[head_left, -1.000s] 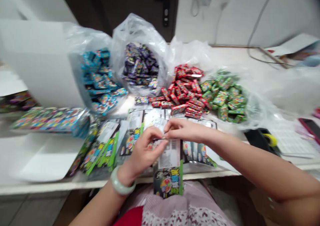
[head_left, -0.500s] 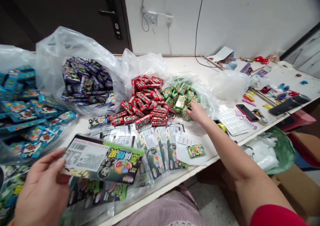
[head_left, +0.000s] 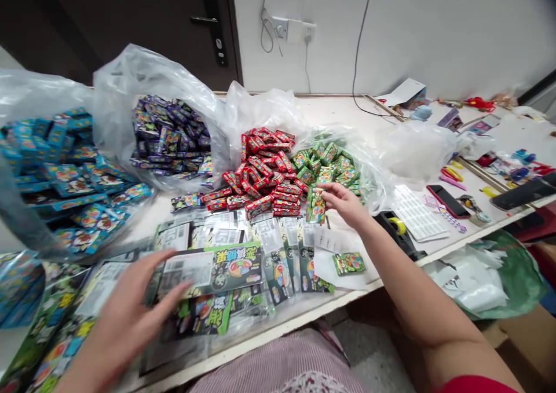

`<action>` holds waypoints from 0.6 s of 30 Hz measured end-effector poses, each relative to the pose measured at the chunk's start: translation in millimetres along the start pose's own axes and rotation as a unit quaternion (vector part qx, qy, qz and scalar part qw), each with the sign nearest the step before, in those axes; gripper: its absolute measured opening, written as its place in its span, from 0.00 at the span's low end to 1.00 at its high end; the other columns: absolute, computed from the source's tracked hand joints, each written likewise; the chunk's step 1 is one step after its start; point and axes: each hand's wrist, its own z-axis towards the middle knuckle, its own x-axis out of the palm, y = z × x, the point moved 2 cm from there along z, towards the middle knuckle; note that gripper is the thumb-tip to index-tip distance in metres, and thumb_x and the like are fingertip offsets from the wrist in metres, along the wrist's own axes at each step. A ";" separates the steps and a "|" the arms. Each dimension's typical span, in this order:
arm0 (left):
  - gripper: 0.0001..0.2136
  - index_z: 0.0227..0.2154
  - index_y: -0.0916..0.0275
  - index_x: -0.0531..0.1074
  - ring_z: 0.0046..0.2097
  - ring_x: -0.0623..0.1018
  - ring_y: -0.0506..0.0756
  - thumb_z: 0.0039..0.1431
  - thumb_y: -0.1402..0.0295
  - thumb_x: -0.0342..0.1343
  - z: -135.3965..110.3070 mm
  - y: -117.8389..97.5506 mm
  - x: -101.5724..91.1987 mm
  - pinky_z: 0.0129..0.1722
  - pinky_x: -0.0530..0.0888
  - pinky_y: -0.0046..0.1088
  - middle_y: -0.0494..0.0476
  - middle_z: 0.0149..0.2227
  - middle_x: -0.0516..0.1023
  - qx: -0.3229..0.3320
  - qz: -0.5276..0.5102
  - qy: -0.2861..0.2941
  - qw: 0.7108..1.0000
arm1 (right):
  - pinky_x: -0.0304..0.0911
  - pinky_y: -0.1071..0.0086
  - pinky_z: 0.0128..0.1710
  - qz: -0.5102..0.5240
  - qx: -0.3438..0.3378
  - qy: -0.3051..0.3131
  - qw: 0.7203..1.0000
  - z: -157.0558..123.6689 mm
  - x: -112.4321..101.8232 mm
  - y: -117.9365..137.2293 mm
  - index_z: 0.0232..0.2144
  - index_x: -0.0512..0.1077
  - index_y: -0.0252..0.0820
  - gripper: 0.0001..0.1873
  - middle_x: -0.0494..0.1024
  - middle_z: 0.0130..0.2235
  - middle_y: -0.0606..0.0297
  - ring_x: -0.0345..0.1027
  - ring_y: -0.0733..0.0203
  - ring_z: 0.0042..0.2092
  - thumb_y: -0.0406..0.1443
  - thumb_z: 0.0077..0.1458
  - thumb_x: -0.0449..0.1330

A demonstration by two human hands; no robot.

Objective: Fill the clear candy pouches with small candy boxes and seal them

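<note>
Now in the grip: the right hand [head_left: 345, 203] pinches a small green candy box [head_left: 315, 206] between thumb and fingertips, its other fingers loosely curled.
Box position: it sits just left of that palm, in front of the green pile, above the row of packets.
Long axis: the box stands nearly upright, its long side running up and down, with its lower end just above the table.
Nearer hand: the right, touching the box; the left hand [head_left: 125, 318] is well apart, down and to the left.
Left hand: spread open, fingers splayed and resting on a flat printed packet [head_left: 208, 271] with a green border, which lies roughly crosswise, tilted slightly; no pinch shows.
Under the hands: overlapping flat packets [head_left: 278, 260] cover the white table [head_left: 469, 241], and a lone small green box [head_left: 350, 263] rests on white paper [head_left: 336, 268] near the right forearm.
Piles beyond: green boxes [head_left: 332, 164] sit closest to the right hand, then red boxes [head_left: 264, 173], purple boxes [head_left: 169, 141] and blue boxes [head_left: 61, 167], heaped in or against clear plastic bags [head_left: 147, 86].
Far right: a tape dispenser [head_left: 399, 231] with yellow tape, a printed sheet [head_left: 419, 213] and a phone [head_left: 447, 201].
</note>
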 end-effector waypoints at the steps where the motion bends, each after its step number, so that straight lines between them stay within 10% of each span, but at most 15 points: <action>1: 0.29 0.61 0.51 0.54 0.60 0.66 0.68 0.60 0.54 0.54 8.5 -13.9 4.8 0.58 0.65 0.55 0.62 0.60 0.65 0.060 -0.001 0.049 0.997 | 0.70 0.65 0.32 0.022 -0.016 0.014 1.000 -6.6 12.9 8.4 0.45 0.68 0.44 0.16 0.77 0.36 0.63 0.72 0.59 0.35 0.45 0.58 0.52; 5: 0.43 0.65 0.56 0.46 0.68 0.49 0.73 0.51 0.56 0.63 29.9 -42.6 28.7 0.62 0.53 0.61 0.66 0.68 0.50 0.117 0.077 0.192 0.971 | 0.69 0.58 0.45 0.045 -0.109 0.043 0.992 -41.6 61.0 29.7 0.40 0.70 0.45 0.08 0.75 0.41 0.60 0.70 0.55 0.44 0.36 0.56 0.57; 10: 0.41 0.65 0.60 0.49 0.68 0.50 0.69 0.50 0.64 0.61 33.9 -43.2 36.4 0.64 0.48 0.59 0.66 0.66 0.57 0.091 0.091 0.264 0.956 | 0.65 0.53 0.53 -0.064 -0.246 0.181 0.950 -82.8 82.9 27.6 0.46 0.69 0.44 0.15 0.72 0.49 0.55 0.65 0.53 0.53 0.28 0.57 0.54; 18: 0.40 0.65 0.58 0.47 0.63 0.62 0.68 0.52 0.62 0.60 37.1 -39.2 18.3 0.64 0.49 0.58 0.66 0.60 0.62 0.118 0.061 0.166 0.977 | 0.58 0.47 0.56 -0.176 -0.094 0.127 0.972 -68.5 72.4 22.6 0.55 0.63 0.38 0.33 0.69 0.56 0.47 0.60 0.43 0.58 0.45 0.50 0.65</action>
